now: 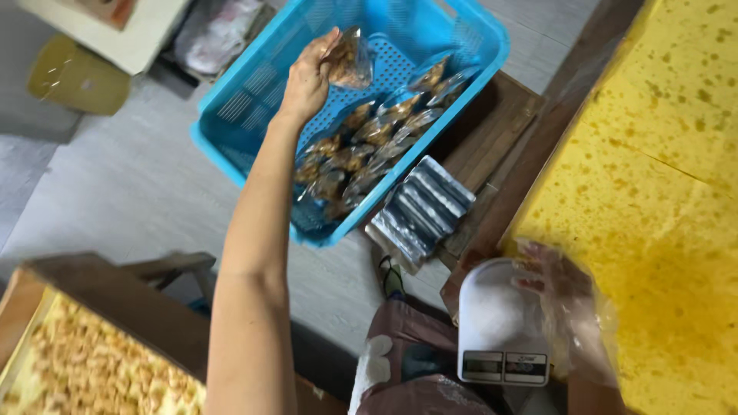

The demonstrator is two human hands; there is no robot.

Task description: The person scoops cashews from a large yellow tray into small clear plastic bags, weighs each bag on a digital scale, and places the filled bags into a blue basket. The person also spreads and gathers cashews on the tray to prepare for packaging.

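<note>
- Yellow speckled bench [661, 154] fills the right side, biggest thing in view, dark brown spots all over it.
- Blue plastic basket [254, 92] sits on a low wooden stand [492, 131] at top centre, over a grey floor [123, 184].
- Wooden tray of pale snack pieces [84, 369] at bottom left.
- Left arm reaches out over the basket; left hand [307, 77] has its fingers [327, 50] closed round a small clear filled packet [350, 60], held above the basket's open middle.
- Row of more filled packets [369, 146] lies inside the basket, along its right wall.
- Stack of silvery empty pouches [423, 207] leans on the stand, just beside the basket's near corner.
- White kitchen scale [500, 323] at the bench edge, lower right.
- Right hand [565, 292], inside a loose clear plastic glove, rests beside the scale's pan; fingers half curled, gripping nothing I can make out.
</note>
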